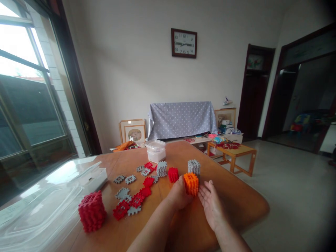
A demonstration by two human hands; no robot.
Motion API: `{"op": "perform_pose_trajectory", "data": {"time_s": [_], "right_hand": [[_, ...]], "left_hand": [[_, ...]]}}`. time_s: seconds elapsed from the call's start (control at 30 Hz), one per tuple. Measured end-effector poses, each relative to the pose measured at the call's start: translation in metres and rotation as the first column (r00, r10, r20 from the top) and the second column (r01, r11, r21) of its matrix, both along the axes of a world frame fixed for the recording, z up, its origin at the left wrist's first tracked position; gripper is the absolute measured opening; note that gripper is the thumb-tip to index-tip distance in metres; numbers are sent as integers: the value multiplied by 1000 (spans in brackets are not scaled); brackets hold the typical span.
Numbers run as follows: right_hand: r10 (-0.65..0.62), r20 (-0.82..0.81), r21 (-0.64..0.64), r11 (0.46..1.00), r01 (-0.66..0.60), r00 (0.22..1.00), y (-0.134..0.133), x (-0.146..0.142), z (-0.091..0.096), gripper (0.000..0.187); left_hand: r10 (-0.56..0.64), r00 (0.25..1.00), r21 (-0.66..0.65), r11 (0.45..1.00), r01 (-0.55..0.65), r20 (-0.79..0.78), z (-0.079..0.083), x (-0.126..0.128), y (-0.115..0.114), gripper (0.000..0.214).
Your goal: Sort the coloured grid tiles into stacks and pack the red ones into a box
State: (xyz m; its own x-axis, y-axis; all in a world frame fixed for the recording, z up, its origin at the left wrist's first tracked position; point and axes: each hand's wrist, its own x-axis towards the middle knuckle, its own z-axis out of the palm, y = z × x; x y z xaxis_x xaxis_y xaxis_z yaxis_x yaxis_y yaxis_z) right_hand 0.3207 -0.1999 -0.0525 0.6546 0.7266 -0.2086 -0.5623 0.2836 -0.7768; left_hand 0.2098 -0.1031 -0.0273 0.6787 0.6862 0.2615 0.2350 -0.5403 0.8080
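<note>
My left hand (pixel 179 195) grips an orange stack of interlocking plastic tiles (pixel 191 184) from its left side, thumb on top. Just right of that stack is my right hand (pixel 211 202), open with fingers stretched and the palm turned toward it; whether the fingertips touch it I cannot tell. Behind the orange stack stands a grey stack (pixel 194 167). A small red stack (pixel 173 174) is by my left hand, with another grey stack (pixel 161 168) farther left. Loose red tiles (pixel 137 200) and grey tiles (pixel 123 193) lie scattered to the left.
A tall dark-red stack (pixel 92 211) stands at the front left, beside large clear plastic lids or boxes (pixel 39 210) and a white container (pixel 96 180). A clear lidded tub (pixel 156 151) is at the table's far edge. The wooden table's (pixel 244 206) rounded corner is at right.
</note>
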Motion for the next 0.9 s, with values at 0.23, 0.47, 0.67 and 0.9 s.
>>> {"op": "perform_pose_trajectory", "data": {"time_s": [0.23,0.47,0.67,0.9], "right_hand": [[-44,44,22,999,43,998,-1,-4,-4,70],[-171,165,105,982,155,971,-13,-17,2,57],[-210,407,127,977,173,889,-25,-51,12,46],[149,588,-6,984,-180,795,-2,-107,26,46]], "left_hand": [[32,999,-37,999,-32,-5,-2,-1,0,52],[0,997,-82,997,-6,-76,1,-11,-4,73],[91,972,30,996,-87,-215,7,-50,-6,78],[160,946,201,974,-105,-283,27,-142,12,42]]}}
